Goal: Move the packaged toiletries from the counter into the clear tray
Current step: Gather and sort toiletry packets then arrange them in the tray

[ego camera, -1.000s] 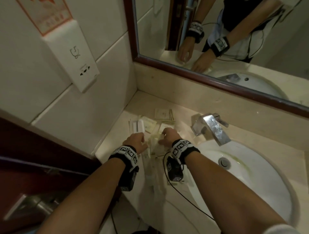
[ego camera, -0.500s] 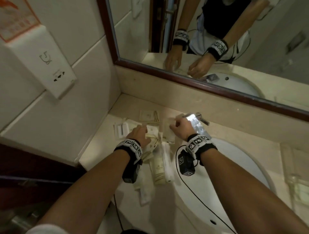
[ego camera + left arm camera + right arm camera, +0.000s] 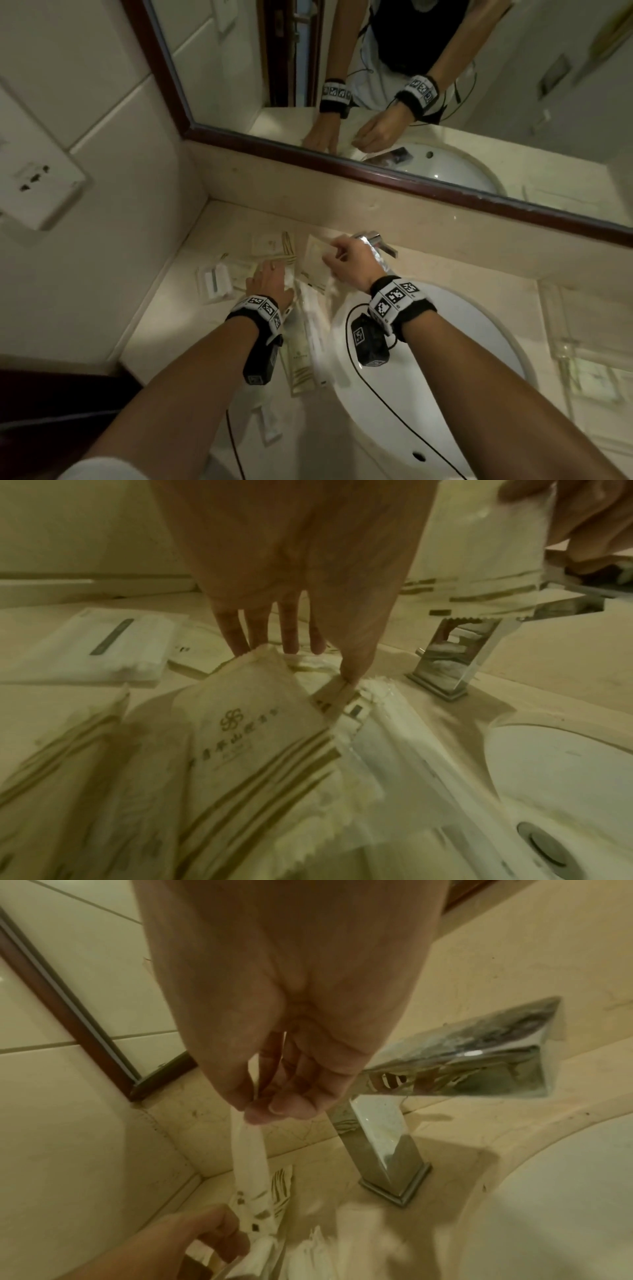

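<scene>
Nearest me, a long striped sachet point(image 3: 300, 363) lies flat on the counter point(image 3: 164, 329) beside the rim of the white sink point(image 3: 455, 387), with a narrow white packet point(image 3: 317, 346) lying alongside it and a small white packet point(image 3: 269, 426) closer still to the counter's front edge. Just beyond those, my left hand point(image 3: 270, 282) lies palm down on the heap of packaged toiletries; from the left wrist view my fingers point(image 3: 236, 631) are straight and spread, their tips resting on the top of a cream sachet with a printed logo point(image 3: 246, 723), and my thumb presses on the corner of a neighbouring packet, so this hand presses and grips nothing. To its left a flat white pack with a grey strip point(image 3: 214, 277) sits on the counter, apart from my fingers. Further in, my right hand point(image 3: 346, 260) is raised just in front of the chrome faucet point(image 3: 375, 241), thumb and fingertips point(image 3: 274, 1104) curled together and pinching the top edge of a thin white sachet point(image 3: 250, 1153), which hangs down from the pinch with its lower end near my left hand. Beyond it more striped sachets point(image 3: 274, 245) lie near the back wall. Off to the far right, past the sink, the clear tray point(image 3: 582, 342) sits on the counter, well apart from both hands; its contents are too blurred to tell. The mirror point(image 3: 411, 85) runs along the wall behind.
</scene>
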Demonstrator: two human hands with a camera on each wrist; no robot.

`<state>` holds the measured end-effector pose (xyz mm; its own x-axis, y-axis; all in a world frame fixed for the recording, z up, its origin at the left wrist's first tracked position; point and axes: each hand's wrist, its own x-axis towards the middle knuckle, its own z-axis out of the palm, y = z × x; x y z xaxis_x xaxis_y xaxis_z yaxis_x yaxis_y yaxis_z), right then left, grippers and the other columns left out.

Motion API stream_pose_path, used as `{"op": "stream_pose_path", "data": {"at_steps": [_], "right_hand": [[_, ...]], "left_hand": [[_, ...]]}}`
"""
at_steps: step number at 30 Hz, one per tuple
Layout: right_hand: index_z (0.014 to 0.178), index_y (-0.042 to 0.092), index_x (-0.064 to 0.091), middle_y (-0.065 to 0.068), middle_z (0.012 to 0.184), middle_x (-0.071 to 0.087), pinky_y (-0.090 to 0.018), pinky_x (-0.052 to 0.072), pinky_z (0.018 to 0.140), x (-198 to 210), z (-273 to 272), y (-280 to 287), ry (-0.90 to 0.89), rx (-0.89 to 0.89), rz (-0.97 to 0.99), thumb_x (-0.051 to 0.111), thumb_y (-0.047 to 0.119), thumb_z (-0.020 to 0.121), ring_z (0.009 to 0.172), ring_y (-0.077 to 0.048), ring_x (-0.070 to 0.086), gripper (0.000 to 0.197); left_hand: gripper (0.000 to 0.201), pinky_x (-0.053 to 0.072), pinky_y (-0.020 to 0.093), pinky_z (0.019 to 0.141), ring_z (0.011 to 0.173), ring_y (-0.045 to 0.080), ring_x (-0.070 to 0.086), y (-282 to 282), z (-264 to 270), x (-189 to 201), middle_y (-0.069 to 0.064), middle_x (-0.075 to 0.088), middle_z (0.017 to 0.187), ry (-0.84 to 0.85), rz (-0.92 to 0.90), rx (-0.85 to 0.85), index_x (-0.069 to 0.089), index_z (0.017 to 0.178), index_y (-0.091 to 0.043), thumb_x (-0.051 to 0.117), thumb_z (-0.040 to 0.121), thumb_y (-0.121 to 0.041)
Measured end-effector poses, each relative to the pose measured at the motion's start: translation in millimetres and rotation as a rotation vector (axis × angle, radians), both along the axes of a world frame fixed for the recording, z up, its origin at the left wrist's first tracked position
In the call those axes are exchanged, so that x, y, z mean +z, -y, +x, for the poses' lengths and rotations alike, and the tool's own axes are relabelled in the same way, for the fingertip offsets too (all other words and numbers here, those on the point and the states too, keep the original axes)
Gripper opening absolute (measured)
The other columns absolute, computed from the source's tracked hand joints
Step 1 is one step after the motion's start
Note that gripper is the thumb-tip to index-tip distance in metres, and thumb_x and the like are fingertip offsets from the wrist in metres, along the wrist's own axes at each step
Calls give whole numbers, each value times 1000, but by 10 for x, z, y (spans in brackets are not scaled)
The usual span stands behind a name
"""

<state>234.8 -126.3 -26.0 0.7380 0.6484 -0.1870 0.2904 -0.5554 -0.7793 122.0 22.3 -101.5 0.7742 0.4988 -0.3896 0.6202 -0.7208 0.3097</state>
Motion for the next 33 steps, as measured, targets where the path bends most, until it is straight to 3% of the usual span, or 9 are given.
{"op": "stream_pose_path", "data": {"at_steps": [5, 10, 13, 15, 19, 22, 26, 29, 33], "right_hand": [[97, 8, 63, -3, 70, 61, -7, 43, 47, 139, -38, 21, 30, 60, -9, 61, 17, 94, 45, 2, 55, 10], [98, 8, 66, 2, 68, 60, -18, 45, 50, 249, 19, 55, 6, 52, 9, 62, 21, 94, 43, 6, 54, 15], [110, 9, 65, 6, 70, 57, -15, 41, 49, 307, 29, 85, 35, 49, -6, 62, 25, 93, 51, 3, 54, 23], [115, 8, 64, 2, 76, 60, -17, 44, 48, 326, 28, 98, 26, 45, -9, 62, 26, 93, 54, -1, 57, 28], [110, 6, 65, -1, 77, 63, -18, 46, 52, 316, -19, 121, 57, 50, -12, 62, 26, 92, 56, -4, 59, 27], [99, 8, 68, -7, 74, 66, -26, 44, 61, 303, -43, 137, 135, 78, -31, 62, 25, 91, 64, -14, 59, 19], [106, 11, 69, -5, 71, 61, -25, 44, 59, 274, -46, 142, 135, 53, -37, 63, 23, 91, 61, -13, 54, 20], [120, 13, 66, -1, 70, 57, -14, 39, 52, 198, -66, 156, 125, 12, -31, 63, 22, 91, 56, -7, 49, 30], [101, 23, 66, 5, 64, 56, -8, 40, 50, 173, -131, 146, 68, -4, -16, 62, 20, 93, 49, 3, 53, 9]], "left_hand": [[23, 44, 41, 89, 106, 35, 55, -23, 43, 180, 16, 52, 122, 35, 70, 3, 58, 107, -3, 49, 89, -16], [8, 46, 35, 71, 79, 26, 54, -126, 48, 320, 18, 53, 85, 149, -102, 117, 56, 77, -3, 56, 82, 2], [25, 49, 38, 88, 102, 32, 57, -92, 10, 278, 20, 58, 113, 147, -149, 132, 61, 102, 0, 68, 78, -8], [51, 41, 41, 101, 121, 32, 46, -32, -40, 222, 14, 47, 132, 56, -108, 56, 53, 123, -9, 71, 78, -22], [68, 27, 46, 112, 137, 32, 28, 21, -75, 62, 10, 30, 148, 29, -74, -15, 32, 141, -21, 62, 84, -40], [69, 27, 48, 111, 137, 33, 28, 32, -53, -40, 10, 29, 148, 22, -59, -8, 29, 143, -22, 56, 85, -48], [53, 36, 46, 102, 126, 31, 39, 31, 23, -110, 9, 41, 137, 39, 24, -53, 43, 130, -21, 60, 84, -42], [40, 38, 45, 99, 121, 31, 44, 21, 78, -124, 8, 47, 132, 57, 55, -57, 48, 123, -18, 58, 86, -29], [32, 39, 41, 94, 116, 30, 51, -38, 103, -58, 9, 58, 123, 157, 144, -66, 57, 118, -15, 48, 87, -15]]}}
